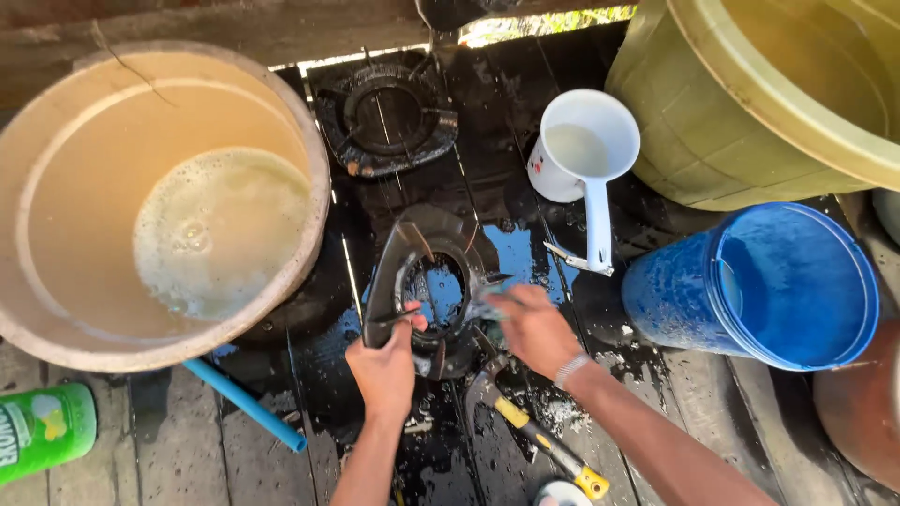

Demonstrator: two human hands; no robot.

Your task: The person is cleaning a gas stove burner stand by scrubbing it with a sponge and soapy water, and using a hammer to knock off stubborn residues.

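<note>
Both forearms come in from 6 o'clock and meet at the middle of the wet black boards. The left hand [382, 367] is closed around the lower edge of a black stove ring [410, 281], a metal pan support tilted up on its side, thumb hooked over the rim. The right hand [532, 328], with a silver bracelet [568, 370] at the wrist, has its fingers pinched shut on a small grey-blue scrubbing pad [485, 305] pressed against the ring's 3 o'clock side.

One second burner ring [389, 117] lies flat at 12 o'clock. There are three large vessels: one tan basin [56, 187] of foamy water at 9 o'clock, one olive tub [694, 122] at 1 o'clock, one blue bucket [675, 290] at 3 o'clock. One white dipper [586, 150] with water stands at 1 o'clock, its handle pointing towards the right hand. One yellow-handled tool [539, 440] lies at 5 o'clock just below the right wrist, one blue pipe [246, 405] at 7 o'clock, one green bottle [47, 426] at 8 o'clock.

The basin's rim sits just beside the held ring on its 9 o'clock side, and the bucket is near on the other; open room lies mainly towards 6 o'clock, between the arms and along the boards
</note>
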